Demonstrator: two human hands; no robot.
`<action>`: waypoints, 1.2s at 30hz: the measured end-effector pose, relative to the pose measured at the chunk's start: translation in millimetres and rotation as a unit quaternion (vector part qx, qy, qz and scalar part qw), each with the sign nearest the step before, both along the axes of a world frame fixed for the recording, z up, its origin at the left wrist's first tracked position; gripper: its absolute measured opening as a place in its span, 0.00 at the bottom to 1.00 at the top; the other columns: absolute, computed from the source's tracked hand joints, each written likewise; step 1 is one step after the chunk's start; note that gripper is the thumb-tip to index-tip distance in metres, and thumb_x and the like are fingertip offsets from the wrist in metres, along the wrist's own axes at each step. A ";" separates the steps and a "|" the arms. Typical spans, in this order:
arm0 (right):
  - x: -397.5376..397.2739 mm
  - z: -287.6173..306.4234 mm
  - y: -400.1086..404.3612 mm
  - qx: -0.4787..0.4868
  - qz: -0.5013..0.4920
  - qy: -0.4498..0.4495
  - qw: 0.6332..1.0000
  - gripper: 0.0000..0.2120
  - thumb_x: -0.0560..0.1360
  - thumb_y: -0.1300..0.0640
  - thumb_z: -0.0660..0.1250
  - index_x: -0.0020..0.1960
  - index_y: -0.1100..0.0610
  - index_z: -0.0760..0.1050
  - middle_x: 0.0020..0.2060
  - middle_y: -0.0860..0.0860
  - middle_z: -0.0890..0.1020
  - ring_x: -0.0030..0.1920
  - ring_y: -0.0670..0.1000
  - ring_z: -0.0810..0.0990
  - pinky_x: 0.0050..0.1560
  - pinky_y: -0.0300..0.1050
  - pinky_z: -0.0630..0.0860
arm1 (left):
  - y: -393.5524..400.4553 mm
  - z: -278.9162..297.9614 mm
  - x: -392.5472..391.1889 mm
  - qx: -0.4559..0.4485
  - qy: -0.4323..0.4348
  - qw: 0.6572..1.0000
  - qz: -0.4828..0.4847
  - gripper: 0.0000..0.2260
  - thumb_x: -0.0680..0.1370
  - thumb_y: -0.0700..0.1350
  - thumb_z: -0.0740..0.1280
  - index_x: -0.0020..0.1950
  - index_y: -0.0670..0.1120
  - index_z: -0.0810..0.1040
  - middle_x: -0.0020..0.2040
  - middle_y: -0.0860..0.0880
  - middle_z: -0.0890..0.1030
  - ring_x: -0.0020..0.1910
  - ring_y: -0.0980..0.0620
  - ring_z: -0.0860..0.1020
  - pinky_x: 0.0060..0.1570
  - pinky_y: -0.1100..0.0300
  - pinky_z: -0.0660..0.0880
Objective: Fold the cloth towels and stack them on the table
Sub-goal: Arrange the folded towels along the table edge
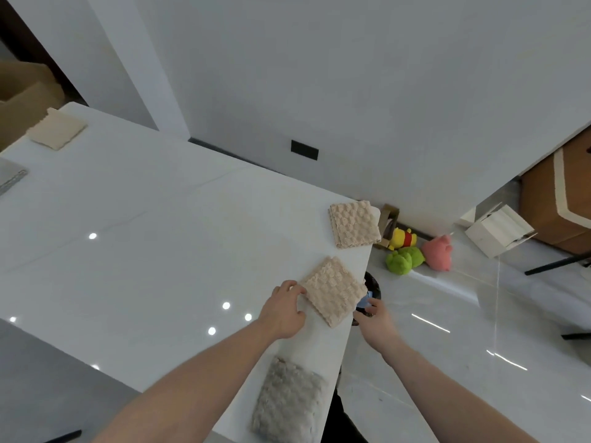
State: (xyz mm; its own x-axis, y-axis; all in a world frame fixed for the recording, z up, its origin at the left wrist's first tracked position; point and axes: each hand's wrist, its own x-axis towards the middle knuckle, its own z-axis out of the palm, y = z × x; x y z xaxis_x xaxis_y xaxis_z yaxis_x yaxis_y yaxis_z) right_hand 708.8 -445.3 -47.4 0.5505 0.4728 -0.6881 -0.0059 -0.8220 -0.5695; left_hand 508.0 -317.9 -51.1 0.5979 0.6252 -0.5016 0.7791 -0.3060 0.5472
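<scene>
A folded beige bubble-textured towel point(332, 290) lies near the right edge of the white table point(144, 238). My left hand point(284, 310) pinches its left corner. My right hand point(374, 314) hangs just past the table edge at the towel's right corner, fingers relaxed and holding nothing I can see. A second folded beige towel point(353, 223) sits farther along the same edge. A grey folded towel point(289, 404) lies nearer me by that edge. A cream folded towel point(57, 127) rests at the far left corner.
Plush toys, yellow point(403, 238), green point(403, 259) and pink point(439, 252), lie on the glossy floor right of the table. A white box point(497, 230) and a brown cabinet point(556, 199) stand beyond. A dark bin point(372, 287) sits below the table edge.
</scene>
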 end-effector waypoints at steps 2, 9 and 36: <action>12.7 -6.6 8.9 0.003 -0.023 0.014 1.000 0.35 0.79 0.49 0.69 0.80 0.53 0.57 0.73 0.53 0.71 0.46 0.53 0.78 0.43 0.49 0.76 | 7.4 -4.1 11.7 -0.016 0.007 1.000 0.013 0.24 0.77 0.44 0.65 0.74 0.50 0.69 0.79 0.49 0.60 0.74 0.44 0.64 0.70 0.51 0.68; 40.2 -28.3 30.5 -0.031 -0.034 0.021 0.999 0.36 0.80 0.49 0.68 0.81 0.56 0.56 0.64 0.54 0.77 0.48 0.53 0.78 0.47 0.48 0.74 | 15.8 -27.9 42.7 -0.108 0.002 0.990 0.093 0.19 0.75 0.50 0.69 0.66 0.54 0.76 0.75 0.53 0.66 0.71 0.49 0.69 0.72 0.56 0.68; 0.5 -28.3 9.5 0.029 0.411 -0.248 0.877 0.30 0.81 0.56 0.64 0.80 0.48 0.59 0.82 0.48 0.52 0.81 0.56 0.52 0.78 0.51 0.60 | -40.1 -11.9 -10.7 0.038 0.009 0.997 -0.065 0.30 0.75 0.39 0.63 0.77 0.55 0.65 0.82 0.53 0.53 0.79 0.48 0.55 0.74 0.50 0.65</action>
